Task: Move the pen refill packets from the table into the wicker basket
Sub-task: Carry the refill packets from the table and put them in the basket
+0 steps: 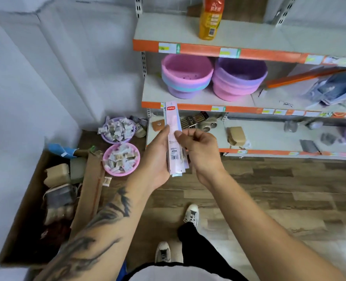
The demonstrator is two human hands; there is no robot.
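Observation:
A stack of long pink and white pen refill packets stands upright in front of the shelving. My left hand grips the stack from the left around its lower half. My right hand is beside it on the right, with the thumb and curled fingers pinching the front packet near its middle. No wicker basket and no table are in view.
A metal shelf unit with orange edges fills the right and holds pink and purple buckets. Two pink bowls of wrapped sweets sit on the floor at left, next to an open cardboard box. My feet stand on wood flooring below.

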